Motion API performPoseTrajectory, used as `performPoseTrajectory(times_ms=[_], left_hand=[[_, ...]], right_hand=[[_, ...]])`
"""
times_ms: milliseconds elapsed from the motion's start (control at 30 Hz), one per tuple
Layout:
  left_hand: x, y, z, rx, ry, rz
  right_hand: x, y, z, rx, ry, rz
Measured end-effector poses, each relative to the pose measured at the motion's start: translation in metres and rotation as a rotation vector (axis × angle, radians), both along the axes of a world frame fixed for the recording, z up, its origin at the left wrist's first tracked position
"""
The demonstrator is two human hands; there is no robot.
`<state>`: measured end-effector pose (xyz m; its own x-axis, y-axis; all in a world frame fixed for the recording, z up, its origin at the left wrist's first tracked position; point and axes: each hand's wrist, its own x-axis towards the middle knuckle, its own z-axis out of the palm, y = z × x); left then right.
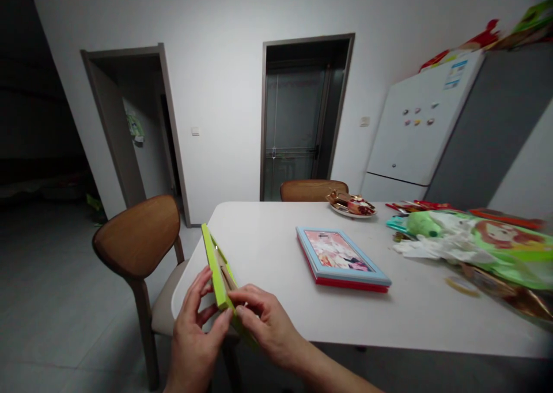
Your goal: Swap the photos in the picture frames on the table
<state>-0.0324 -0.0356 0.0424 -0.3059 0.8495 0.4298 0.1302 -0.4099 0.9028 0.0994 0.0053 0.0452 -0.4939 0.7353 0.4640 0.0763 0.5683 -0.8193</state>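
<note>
A lime-green picture frame (211, 256) is tilted on edge at the near left side of the table, with a brown piece (225, 275) showing inside it. My left hand (196, 327) grips the frame's outer side, thumb at the lower corner and fingers behind. My right hand (268, 321) pinches the lower right part of the same frame; its fingertips partly cover that corner. To the right lies a light-blue picture frame (378, 276) with a pink illustrated picture (337, 252), stacked on a red frame (352, 286).
The white table (268, 237) holds a plate of items (352, 208) at the back. Plastic packaging (510, 254), white tissue (436, 240) and a roll of tape (462, 286) lie right. Wooden chairs stand left (142, 240) and behind (313, 190). A white fridge (419, 133) stands back right.
</note>
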Motion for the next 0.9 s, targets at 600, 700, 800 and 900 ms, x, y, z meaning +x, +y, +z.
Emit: performPoseTrajectory(times_ms=[600, 700, 800, 900], left_hand=[[-0.015, 0.025, -0.097, -0.168, 0.551, 0.090], [-0.014, 0.025, -0.098, -0.138, 0.686, 0.079], [-0.011, 0.026, -0.092, -0.126, 0.756, 0.042], [-0.005, 0.031, -0.081, -0.131, 0.818, -0.066]], right_hand=[[0.033, 0.015, -0.074, 0.377, -0.546, -0.185], [0.044, 0.024, -0.064, 0.300, -0.502, -0.161], [0.058, 0.048, -0.057, 0.235, -0.521, -0.324], [0.068, 0.076, -0.055, 0.206, -0.696, -0.460]])
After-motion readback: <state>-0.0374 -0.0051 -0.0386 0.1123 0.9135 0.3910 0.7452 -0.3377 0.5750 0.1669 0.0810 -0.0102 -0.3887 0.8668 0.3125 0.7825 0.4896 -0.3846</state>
